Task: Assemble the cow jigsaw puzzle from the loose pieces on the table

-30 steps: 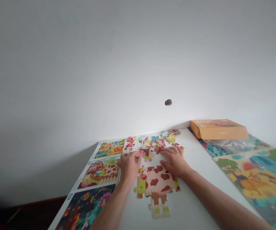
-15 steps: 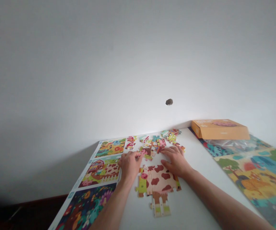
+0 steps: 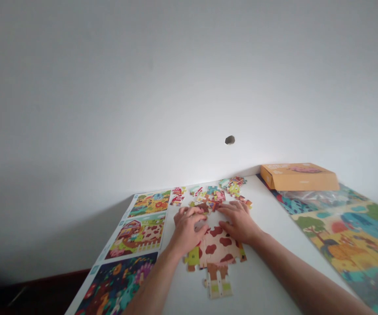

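The left hand point(image 3: 187, 229) and the right hand point(image 3: 239, 223) are close together on a white table point(image 3: 261, 280), both over the top edge of a partly assembled cow jigsaw puzzle point(image 3: 217, 249). The left hand is curved, its fingers bent down towards a dark brown puzzle piece point(image 3: 204, 207) just beyond the cow; whether it is gripping that piece or only covering it, the view does not show. The right hand lies open and relaxed, palm down, with its fingers spread. Its fingertips touch or nearly touch the small cluster of loose puzzle pieces point(image 3: 213, 194) directly ahead of both hands.

The cow lies flat, directly below the hands, with brown patches on a cream body and two legs reaching towards the person. More loose pieces are scattered beyond the hands, near the far edge of the table.

To the left of the left hand lies a printed sheet of puzzle pictures point(image 3: 139, 232), showing a barn scene among others. Well to the right of the right hand lies a large finished farm-scene puzzle point(image 3: 349, 236), and a clear plastic bag point(image 3: 310, 199) sits on it below an orange cardboard box point(image 3: 298, 177).
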The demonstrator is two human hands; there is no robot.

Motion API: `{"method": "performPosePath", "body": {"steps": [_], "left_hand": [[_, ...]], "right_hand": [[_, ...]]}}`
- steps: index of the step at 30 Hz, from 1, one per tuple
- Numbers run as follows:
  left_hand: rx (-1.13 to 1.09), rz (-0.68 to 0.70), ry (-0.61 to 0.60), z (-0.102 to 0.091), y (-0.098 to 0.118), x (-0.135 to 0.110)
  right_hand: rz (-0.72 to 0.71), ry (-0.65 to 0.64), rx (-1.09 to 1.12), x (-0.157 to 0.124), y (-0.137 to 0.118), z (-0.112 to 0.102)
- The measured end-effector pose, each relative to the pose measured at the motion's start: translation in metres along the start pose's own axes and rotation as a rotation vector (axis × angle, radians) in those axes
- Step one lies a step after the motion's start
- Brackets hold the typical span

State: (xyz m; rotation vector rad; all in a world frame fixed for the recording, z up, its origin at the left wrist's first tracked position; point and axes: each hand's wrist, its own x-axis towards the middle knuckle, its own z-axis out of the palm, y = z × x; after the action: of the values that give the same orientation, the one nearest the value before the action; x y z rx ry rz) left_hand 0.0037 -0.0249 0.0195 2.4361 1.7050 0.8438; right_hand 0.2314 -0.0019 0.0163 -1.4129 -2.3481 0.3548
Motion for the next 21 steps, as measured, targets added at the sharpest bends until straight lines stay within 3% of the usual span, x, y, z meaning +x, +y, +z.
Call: {"method": "performPosePath", "body": {"steps": [9,13,17,21], "left_hand": [[0.047,-0.005,-0.004,0.0040,-0.0057,-0.0018],[0.050,-0.008,-0.019,0.0063,-0.0080,-0.0022],[0.050,-0.011,-0.046,0.0051,-0.0063,-0.0032],[0.045,-0.010,-0.087,0.0024,-0.0045,-0.0048]], "right_hand": [[-0.020,-0.049,0.050,-0.0017,-0.0046,-0.0040],[-0.011,0.033,0.067,-0.0001,-0.0048,-0.0038],[0.091,0.137,0.021,0.0014,-0.0014,-0.0026],[0.132,0.125,0.008,0.0010,0.0009,-0.0001]]}}
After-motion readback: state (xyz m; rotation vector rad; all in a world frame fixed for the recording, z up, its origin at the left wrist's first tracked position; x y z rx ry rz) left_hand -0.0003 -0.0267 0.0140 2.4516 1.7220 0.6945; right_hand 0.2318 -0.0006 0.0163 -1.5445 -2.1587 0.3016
